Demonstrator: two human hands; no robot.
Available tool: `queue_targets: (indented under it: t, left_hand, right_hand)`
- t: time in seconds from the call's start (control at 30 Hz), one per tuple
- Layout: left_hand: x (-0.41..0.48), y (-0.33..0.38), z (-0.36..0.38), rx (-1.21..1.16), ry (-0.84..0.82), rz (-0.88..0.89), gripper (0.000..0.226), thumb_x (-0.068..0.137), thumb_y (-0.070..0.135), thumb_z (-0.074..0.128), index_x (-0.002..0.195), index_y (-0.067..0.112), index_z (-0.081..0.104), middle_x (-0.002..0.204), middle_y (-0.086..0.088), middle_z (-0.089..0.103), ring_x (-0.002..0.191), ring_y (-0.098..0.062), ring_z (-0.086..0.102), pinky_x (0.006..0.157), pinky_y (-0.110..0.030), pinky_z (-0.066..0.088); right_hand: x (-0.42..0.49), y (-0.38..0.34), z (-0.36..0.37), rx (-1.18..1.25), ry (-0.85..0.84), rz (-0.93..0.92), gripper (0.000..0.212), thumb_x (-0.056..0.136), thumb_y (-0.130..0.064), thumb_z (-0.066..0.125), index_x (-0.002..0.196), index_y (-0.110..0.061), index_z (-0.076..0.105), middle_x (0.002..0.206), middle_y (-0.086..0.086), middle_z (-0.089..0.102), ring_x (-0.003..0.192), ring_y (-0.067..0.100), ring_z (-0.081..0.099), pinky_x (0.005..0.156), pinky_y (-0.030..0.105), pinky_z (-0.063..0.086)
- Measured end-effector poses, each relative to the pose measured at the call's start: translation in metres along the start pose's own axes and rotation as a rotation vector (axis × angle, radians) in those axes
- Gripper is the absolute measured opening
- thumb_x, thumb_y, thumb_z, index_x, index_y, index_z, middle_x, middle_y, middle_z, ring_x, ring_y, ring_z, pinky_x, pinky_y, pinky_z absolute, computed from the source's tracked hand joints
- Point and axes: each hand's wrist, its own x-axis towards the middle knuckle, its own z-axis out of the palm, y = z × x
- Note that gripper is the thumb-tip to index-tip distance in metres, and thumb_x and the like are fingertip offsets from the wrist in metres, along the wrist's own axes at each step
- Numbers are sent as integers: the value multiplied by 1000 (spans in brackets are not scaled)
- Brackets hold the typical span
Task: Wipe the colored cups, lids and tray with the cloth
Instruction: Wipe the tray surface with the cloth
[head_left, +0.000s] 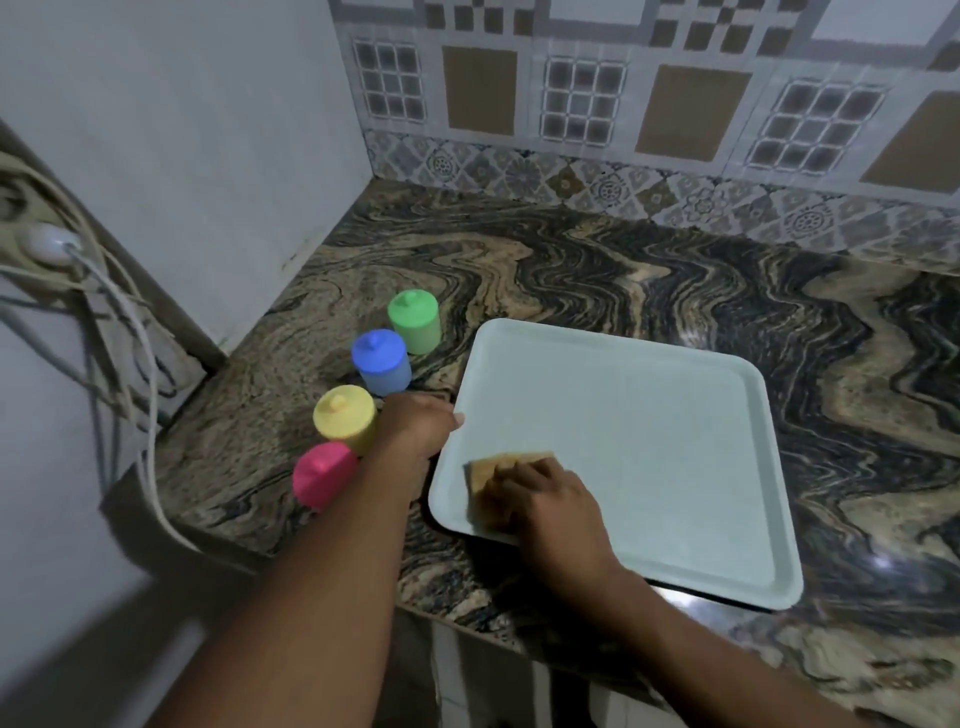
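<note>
Nearest the camera, two bare forearms reach in from the bottom edge over the front lip of a marbled stone counter (623, 270). The right hand (545, 501) lies palm down on the near left corner of a pale tray (675, 415), its fingers pressing flat on a folded tan cloth (493, 473). The cloth sits inside the tray, just by its left rim, and the hand covers its near half. The left hand (415, 428) holds the tray's left edge a little farther in; its thumb lies over the rim, and the other fingers are hidden, so whether they curl under the tray cannot be told.

The tray lies flat on the counter, turned slightly, with its near right corner close to the counter's front edge. Nothing else rests in it.

To the left of the tray four small lidded cups stand upright in a slanted row on the counter. The pink cup (319, 480) is closest, partly hidden behind the left forearm. Next is the yellow cup (344, 418), just beside the left hand, then the blue cup (380, 361), and farthest the green cup (414, 321). Each lid that shows has a small knob on top.

Beyond them the counter runs back to a patterned tiled wall (649, 104). On the left, white cables (119, 322) hang down a plain wall.
</note>
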Motion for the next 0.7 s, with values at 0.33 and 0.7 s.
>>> queue_targets:
  t: [0.33,0.7]
  left_hand:
    - [-4,-5,6,-42,57,62,20,84,17,79,101,6,73,96,-1,64,86,-18,60,75,-28,47]
    - [-6,-8,7,-114,77,74,12,86,12,75,76,15,70,86,0,66,73,-11,56,75,-26,44]
  right_hand:
    - [144,56,-58,94,158,360,49,76,-11,44,115,-20,73,112,14,74,103,40,66,82,41,55]
    - [44,19,7,-73,10,-69,33,84,-31,59,114,-33,73,129,-12,67,107,29,58,74,38,42]
